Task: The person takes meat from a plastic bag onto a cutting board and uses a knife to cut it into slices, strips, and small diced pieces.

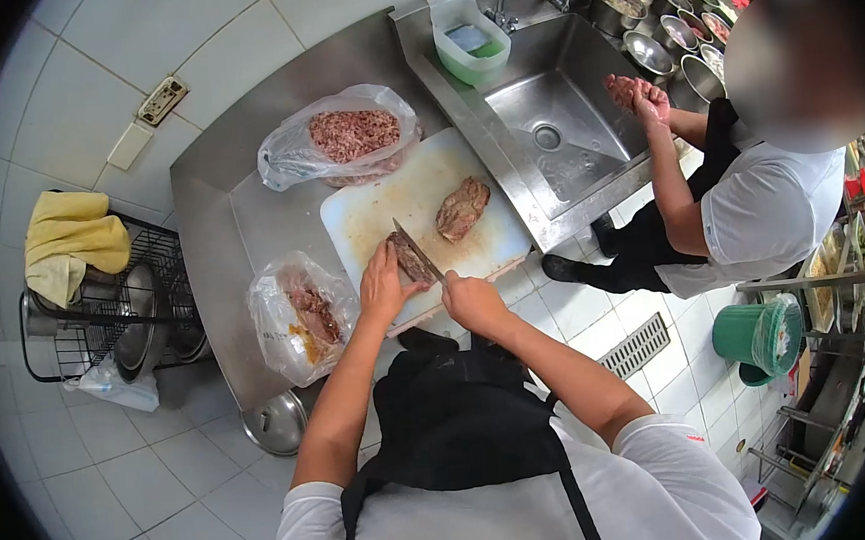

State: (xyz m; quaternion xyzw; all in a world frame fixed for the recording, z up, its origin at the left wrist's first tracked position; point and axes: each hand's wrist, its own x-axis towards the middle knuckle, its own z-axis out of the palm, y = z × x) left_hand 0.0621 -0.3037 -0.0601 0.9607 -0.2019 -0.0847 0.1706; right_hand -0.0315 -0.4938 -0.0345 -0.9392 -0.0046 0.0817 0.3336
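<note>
My right hand (471,302) is closed round the handle of a kitchen knife (411,239), whose blade points away from me along a piece of cooked meat (411,261). My left hand (385,285) presses on that piece from its left side, fingers curled over it, close to the blade. Both rest on a white cutting board (354,220), stained brown in places. A larger chunk of meat (463,209) lies apart to the right on the board. Whether the blade has cut into the meat I cannot tell.
An open plastic bag of chopped meat (355,135) sits behind the board; another bag with meat pieces (310,314) is at left. Right of the board is a steel sink (582,109), where a co-worker (768,196) holds their hands together. A wire rack (115,322) stands left.
</note>
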